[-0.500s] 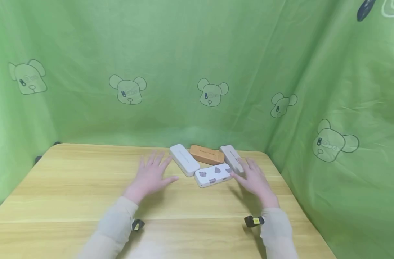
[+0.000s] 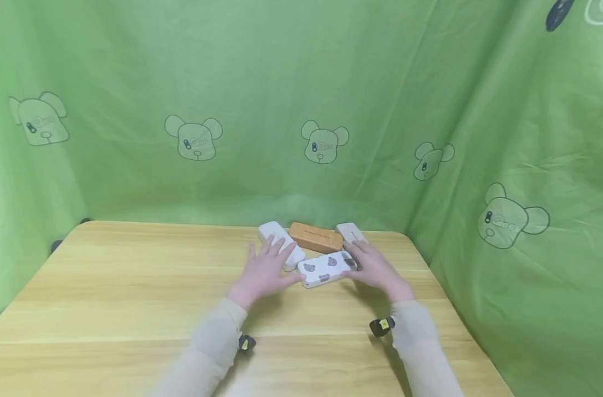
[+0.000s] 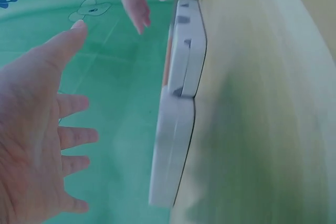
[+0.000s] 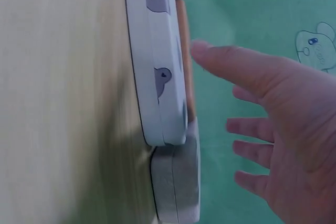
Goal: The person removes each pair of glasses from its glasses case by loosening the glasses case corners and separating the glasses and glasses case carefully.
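Note:
Four slim glasses cases lie together at the far side of the table. A plain white case point(image 2: 295, 259) is on the left, an orange-brown case point(image 2: 315, 237) at the back, a greyish case point(image 2: 349, 231) on the right. In front lies a white case with bear heads point(image 2: 323, 269). My left hand point(image 2: 264, 274), fingers spread, hovers over the plain white case and partly hides it. Above the greyish case and the bear case's right end is my right hand point(image 2: 376, 268), fingers extended. Both wrist views show a gap between each hand point(image 3: 31, 129) and the cases.
A green curtain point(image 2: 262, 171) with bear-head outlines hangs behind the table and along both sides. The wooden table point(image 2: 133, 286) spreads out in front of the cases. A small black device point(image 2: 247, 343) is strapped at each wrist.
My left hand has moved right, from beside the plain white case to over it. My right hand has shifted slightly left and covers more of the greyish case. The cases have stayed put.

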Motion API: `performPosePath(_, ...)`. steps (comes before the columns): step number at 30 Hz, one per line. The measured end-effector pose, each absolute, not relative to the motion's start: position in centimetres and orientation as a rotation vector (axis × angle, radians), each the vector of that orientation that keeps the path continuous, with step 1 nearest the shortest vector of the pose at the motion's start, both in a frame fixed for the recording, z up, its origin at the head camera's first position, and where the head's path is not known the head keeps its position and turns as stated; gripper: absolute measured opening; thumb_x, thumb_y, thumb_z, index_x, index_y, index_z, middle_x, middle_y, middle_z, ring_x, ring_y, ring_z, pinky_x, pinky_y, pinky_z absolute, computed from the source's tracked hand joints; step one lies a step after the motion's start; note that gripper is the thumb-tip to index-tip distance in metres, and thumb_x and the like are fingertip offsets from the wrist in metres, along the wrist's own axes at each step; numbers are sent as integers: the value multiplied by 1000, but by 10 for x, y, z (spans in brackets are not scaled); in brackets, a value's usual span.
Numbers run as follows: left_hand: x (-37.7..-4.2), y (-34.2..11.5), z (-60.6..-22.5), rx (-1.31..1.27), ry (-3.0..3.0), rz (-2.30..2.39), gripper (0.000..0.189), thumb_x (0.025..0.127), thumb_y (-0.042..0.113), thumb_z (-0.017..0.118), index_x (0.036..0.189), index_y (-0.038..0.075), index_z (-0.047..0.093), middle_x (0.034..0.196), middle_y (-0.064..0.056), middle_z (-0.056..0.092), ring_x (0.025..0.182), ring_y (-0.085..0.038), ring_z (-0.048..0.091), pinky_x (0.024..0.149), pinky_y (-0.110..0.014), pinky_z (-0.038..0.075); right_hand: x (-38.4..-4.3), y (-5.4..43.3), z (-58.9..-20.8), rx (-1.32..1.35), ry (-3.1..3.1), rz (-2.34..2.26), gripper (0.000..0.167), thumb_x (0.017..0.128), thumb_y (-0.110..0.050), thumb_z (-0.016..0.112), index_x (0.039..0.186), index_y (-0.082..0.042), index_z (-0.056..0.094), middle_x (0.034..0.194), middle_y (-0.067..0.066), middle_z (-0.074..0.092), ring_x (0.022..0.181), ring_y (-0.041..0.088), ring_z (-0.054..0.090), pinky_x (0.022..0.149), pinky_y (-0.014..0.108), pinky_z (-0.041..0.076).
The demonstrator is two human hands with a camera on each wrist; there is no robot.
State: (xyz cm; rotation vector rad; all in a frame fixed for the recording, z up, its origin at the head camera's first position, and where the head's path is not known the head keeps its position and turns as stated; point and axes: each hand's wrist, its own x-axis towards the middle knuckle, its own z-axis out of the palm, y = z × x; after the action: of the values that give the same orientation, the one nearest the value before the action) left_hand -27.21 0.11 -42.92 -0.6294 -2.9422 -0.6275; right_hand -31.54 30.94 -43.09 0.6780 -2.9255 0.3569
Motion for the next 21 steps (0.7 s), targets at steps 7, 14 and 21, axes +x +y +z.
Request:
performPosePath(7, -278, 23, -437, -670, -2961, -574, 89, 86, 70, 52, 155, 22, 25, 163, -9, 23, 153, -34, 8, 117, -70, 10, -324, 302, -439, 689, -2983, 359, 87, 71, -37, 84, 143, -6, 47, 144, 26, 47, 131, 44, 46, 111, 62, 35)
performPosePath(14, -287, 44, -446, -739, -2982, -540, 92, 84, 68, 58, 153, 15, 30, 162, -13, 23, 152, -37, 11, 117, -69, 11, -329, 302, -445, 701, -2996, 290, 85, 70, -31, 85, 143, -8, 47, 143, 25, 49, 131, 44, 46, 111, 62, 34)
performPosePath(21, -295, 61, -455, -740, -3019, -480, 94, 82, 67, 61, 153, 13, 30, 162, -13, 23, 153, -35, 5, 119, -66, 5, -329, 300, -447, 700, -3014, 250, 84, 69, -24, 84, 143, -6, 47, 141, 25, 50, 130, 45, 46, 111, 62, 33)
